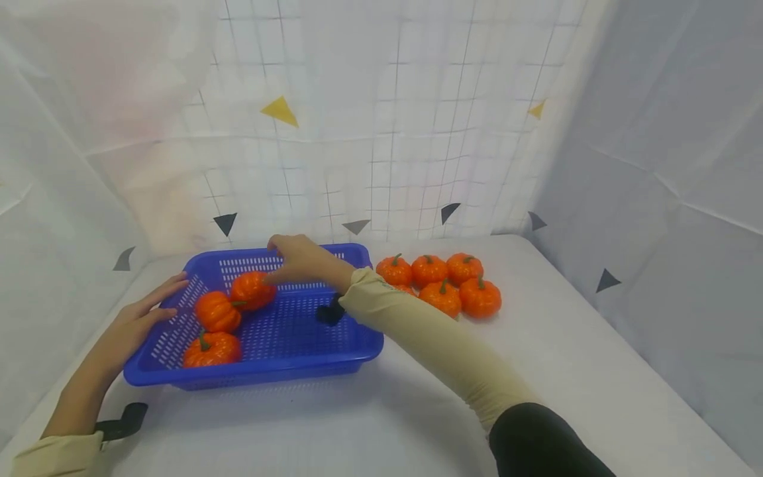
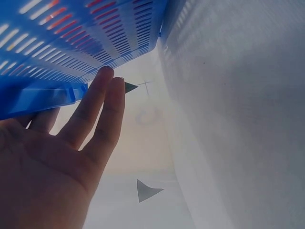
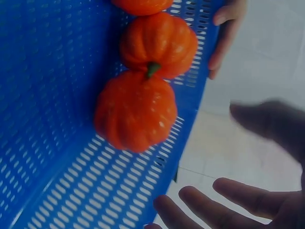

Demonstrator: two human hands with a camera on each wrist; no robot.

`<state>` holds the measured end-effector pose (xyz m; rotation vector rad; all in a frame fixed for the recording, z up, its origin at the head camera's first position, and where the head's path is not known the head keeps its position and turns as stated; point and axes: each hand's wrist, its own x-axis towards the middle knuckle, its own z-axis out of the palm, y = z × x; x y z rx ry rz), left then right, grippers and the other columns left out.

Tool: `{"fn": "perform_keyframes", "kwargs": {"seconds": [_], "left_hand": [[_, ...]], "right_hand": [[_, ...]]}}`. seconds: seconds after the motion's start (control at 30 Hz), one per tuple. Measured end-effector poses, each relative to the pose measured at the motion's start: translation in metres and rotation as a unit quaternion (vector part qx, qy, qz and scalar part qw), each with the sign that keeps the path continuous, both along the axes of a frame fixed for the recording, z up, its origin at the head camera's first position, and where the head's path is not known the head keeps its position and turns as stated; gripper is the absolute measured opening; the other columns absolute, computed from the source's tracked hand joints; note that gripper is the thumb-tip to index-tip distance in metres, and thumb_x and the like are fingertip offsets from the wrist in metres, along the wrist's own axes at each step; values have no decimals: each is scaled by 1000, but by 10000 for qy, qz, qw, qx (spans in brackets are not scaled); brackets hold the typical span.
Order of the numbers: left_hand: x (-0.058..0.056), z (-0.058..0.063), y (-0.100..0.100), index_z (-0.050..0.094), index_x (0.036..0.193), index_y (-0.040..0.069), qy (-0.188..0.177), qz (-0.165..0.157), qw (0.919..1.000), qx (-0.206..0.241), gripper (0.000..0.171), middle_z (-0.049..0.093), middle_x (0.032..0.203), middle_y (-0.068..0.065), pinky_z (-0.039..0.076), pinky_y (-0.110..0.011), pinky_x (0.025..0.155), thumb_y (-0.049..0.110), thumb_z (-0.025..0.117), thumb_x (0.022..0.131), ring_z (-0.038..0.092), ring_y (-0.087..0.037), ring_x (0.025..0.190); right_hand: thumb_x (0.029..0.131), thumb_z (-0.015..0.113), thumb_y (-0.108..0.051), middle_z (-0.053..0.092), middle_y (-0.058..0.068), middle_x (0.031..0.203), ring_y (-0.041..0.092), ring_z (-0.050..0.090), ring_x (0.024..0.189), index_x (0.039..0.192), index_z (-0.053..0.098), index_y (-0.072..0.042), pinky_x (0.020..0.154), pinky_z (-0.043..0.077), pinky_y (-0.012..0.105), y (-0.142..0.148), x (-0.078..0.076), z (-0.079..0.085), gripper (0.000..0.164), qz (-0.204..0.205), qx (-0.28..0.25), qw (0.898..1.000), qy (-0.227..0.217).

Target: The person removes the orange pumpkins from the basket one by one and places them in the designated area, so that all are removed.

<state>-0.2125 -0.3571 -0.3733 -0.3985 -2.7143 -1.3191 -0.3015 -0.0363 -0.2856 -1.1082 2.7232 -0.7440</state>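
Left hand: positioned at the left end of the blue basket. The fingers are extended along the rim and the outside of the slotted wall, with the thumb over the rim; they are not curled around it. The fingertips are separated from the pumpkins inside by the wall.

Basket contents: three orange pumpkins, grouped at the left. The front pumpkin sits near the front left corner. The middle pumpkin lies tilted behind it, its green stem directed right, against the rear pumpkin. The right half of the basket floor is bare.

Right hand: located above the rear side of the basket, to the right of the rear pumpkin. The thumb and fingers are set wide apart and hold nothing. The right wrist view shows a gap between this pumpkin and the fingertips.

Right sleeve: extends from the hand across the right end of the basket. It partly covers one of six pumpkins standing in two rows on the white table, just right of the basket.
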Motion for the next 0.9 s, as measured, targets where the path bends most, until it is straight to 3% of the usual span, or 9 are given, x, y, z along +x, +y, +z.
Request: {"fn": "perform_keyframes", "kwargs": {"seconds": [0.2, 0.4, 0.63, 0.9], "left_hand": [[-2, -1, -1, 31, 163, 9, -7, 29, 10000, -23, 55, 14, 169, -24, 9, -89, 102, 26, 42, 112, 8, -59, 149], [-2, -1, 1, 31, 163, 8, 7, 24, 10000, -26, 55, 14, 169, -24, 5, -88, 103, 26, 42, 112, 7, -58, 150], [-1, -1, 0, 32, 163, 10, 57, 12, 9999, -108, 54, 16, 169, -23, 7, -88, 103, 26, 42, 112, 9, -59, 149], [-2, 0, 0, 30, 164, 11, 31, 2, 10000, -91, 55, 14, 169, -24, 7, -88, 103, 27, 41, 112, 8, -60, 149]], "right_hand": [[101, 68, -25, 66, 10, 131, 18, 62, 110, 141, 56, -4, 95, 53, 27, -26, -9, -14, 47, -238, 266, 9993, -70], [101, 67, -29, 67, 4, 120, 16, 62, 102, 135, 58, -6, 90, 53, 26, -44, -12, -28, 42, -559, 378, 9976, -179], [104, 63, -35, 66, 4, 136, 16, 62, 119, 146, 56, -8, 101, 48, 25, -49, -11, -39, 51, -525, 645, 9965, -65], [103, 65, -39, 66, 1, 103, 16, 61, 90, 123, 63, -10, 77, 51, 23, -49, -11, -51, 36, -629, 329, 9972, -226]]}}
